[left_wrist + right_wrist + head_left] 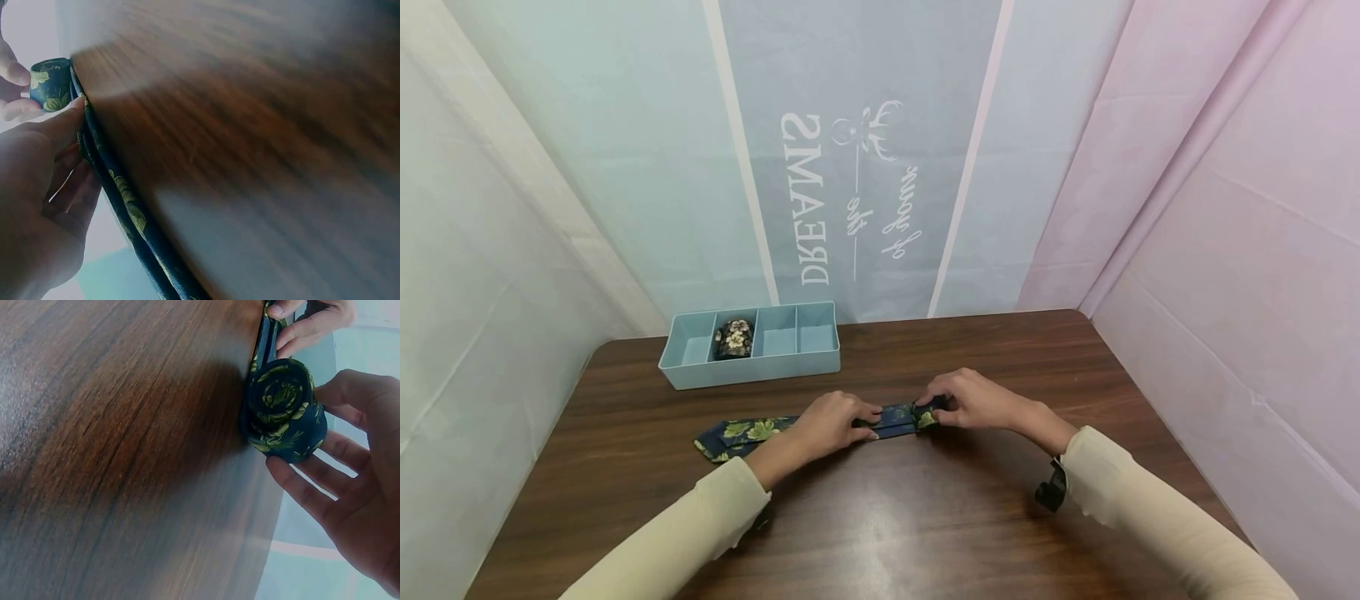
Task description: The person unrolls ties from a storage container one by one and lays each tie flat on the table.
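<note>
One roll [734,339] in tray [775,367], tie [760,430] outside

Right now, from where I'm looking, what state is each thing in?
Tie: coiled at one end, the rest stretched out along the table.
Left grip: fingers and thumb on the stretched-out part.
Right grip: holding the coiled end.
Box: open-topped, divided into four.
Flowered bundle: sitting in the box's second compartment from the left.
Table: bearing the tie and box.

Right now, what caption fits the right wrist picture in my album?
Right-hand fingers hold the swirly rolled end of a flowery necktie on a wooden table.
</note>
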A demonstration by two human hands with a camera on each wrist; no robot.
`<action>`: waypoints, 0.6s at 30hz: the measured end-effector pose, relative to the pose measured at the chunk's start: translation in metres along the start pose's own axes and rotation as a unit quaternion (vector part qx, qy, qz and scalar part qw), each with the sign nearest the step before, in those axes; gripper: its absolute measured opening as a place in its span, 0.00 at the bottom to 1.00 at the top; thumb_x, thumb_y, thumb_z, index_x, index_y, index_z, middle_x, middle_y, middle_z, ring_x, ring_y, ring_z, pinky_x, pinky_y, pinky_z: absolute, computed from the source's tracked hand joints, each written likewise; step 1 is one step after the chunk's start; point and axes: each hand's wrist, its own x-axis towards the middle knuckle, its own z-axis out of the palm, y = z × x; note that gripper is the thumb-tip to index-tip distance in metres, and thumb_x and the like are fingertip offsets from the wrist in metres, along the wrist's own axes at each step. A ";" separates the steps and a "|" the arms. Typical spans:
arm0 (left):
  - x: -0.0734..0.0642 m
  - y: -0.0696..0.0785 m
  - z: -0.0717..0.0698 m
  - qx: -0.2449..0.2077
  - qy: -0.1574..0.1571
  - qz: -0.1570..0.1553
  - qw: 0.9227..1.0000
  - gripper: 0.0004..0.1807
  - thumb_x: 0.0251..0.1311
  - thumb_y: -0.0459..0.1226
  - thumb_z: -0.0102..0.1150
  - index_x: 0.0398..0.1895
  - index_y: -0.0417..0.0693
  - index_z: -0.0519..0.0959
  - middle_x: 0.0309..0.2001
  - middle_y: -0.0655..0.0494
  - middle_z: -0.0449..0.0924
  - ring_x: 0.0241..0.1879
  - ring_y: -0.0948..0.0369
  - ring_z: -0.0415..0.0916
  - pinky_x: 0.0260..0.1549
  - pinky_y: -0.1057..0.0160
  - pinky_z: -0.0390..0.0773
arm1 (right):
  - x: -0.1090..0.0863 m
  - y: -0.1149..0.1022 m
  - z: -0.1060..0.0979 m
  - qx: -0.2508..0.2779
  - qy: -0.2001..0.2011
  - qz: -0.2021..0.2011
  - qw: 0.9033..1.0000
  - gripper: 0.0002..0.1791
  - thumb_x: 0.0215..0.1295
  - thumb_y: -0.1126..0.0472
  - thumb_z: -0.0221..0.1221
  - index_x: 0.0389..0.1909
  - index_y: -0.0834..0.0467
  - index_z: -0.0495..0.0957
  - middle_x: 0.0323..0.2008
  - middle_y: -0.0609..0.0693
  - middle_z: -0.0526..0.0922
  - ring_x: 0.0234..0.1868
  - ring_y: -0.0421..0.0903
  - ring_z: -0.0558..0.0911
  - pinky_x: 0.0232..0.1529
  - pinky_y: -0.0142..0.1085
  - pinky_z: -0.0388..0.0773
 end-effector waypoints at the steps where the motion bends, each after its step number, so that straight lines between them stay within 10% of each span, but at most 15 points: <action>1: -0.001 -0.001 -0.001 -0.001 0.000 -0.001 1.000 0.18 0.68 0.46 0.72 0.58 0.50 0.89 0.59 0.56 0.87 0.52 0.58 0.88 0.48 0.56 0.88 | 0.000 0.000 0.000 0.001 0.003 -0.001 1.000 0.14 0.70 0.66 0.64 0.53 0.56 0.89 0.49 0.50 0.89 0.22 0.37 0.72 0.27 0.27 0.72; 18: -0.011 -0.004 -0.009 -0.012 -0.008 -0.005 1.000 0.17 0.67 0.45 0.72 0.55 0.50 0.90 0.59 0.56 0.87 0.53 0.56 0.88 0.49 0.54 0.88 | 0.001 -0.004 0.005 -0.014 0.035 0.024 0.999 0.12 0.69 0.58 0.70 0.51 0.55 0.86 0.36 0.43 0.87 0.24 0.37 0.76 0.27 0.29 0.73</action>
